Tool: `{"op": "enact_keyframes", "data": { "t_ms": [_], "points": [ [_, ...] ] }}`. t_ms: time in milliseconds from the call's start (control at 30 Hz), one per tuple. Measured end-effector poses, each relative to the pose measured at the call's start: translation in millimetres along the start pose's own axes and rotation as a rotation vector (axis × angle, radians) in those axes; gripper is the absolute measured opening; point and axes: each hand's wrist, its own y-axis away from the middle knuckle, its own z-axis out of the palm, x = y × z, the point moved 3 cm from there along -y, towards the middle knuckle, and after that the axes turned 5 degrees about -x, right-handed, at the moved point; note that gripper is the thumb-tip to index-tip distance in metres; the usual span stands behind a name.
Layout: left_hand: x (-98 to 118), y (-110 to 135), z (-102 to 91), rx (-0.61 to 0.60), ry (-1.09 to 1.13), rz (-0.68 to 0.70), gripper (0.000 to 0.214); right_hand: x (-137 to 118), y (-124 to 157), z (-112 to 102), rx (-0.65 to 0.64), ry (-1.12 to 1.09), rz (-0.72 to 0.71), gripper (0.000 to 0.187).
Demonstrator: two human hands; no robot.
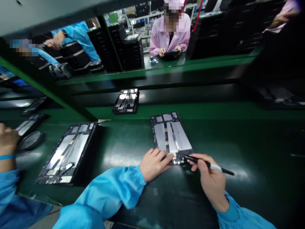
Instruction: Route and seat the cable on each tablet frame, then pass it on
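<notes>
And here's the open tablet (181, 135), flat on the green tabletop (238, 133) right in front of me, its near edge between my two hands! My left hand (154, 163) is over its near left corner, fingers bent and close together, blocking that corner from view; I can't tell whether they pinch anything. My right hand (213, 181) is at the near right corner, thumb and fingers pinching the tweezers (216, 167), tips right by the tablet's near edge, though whether they touch I can't tell.

Now the surroundings! Left of the tablet, well apart, a second tablet (71, 146) sits high with deep dark sides. Beyond the tablet and a little left, a third tablet (126, 98) catches the light. Farther left of it, a slanting green post (47, 86) cuts across the view, and out past that second one there's a round dish (30, 140) beside a co-worker's hand (8, 140) with a blue band. Straight beyond the tablet, across a green ledge (157, 70), a person in pink (157, 35) holds a dark panel (172, 55), with black stacks (131, 52) to either side!
</notes>
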Motion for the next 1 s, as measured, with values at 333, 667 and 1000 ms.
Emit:
{"op": "enact_keyframes", "data": {
  "t_ms": [333,667,1000],
  "points": [
    [-175.6,-121.1,0.6,0.583,0.293,-0.643,0.03,30.3,-10.8,21.5,-0.223,0.03,0.123,0.027],
    [-276.1,-29.1,-44.9,1.131,1.021,-1.479,0.035,37.1,-14.9,31.9,-0.295,-0.018,0.15,0.031],
    [-193.3,-26.0,-78.9,1.096,1.487,-1.349,0.021,35.7,-20.9,30.0,-0.165,-0.115,0.177,0.049]
  ]
}}
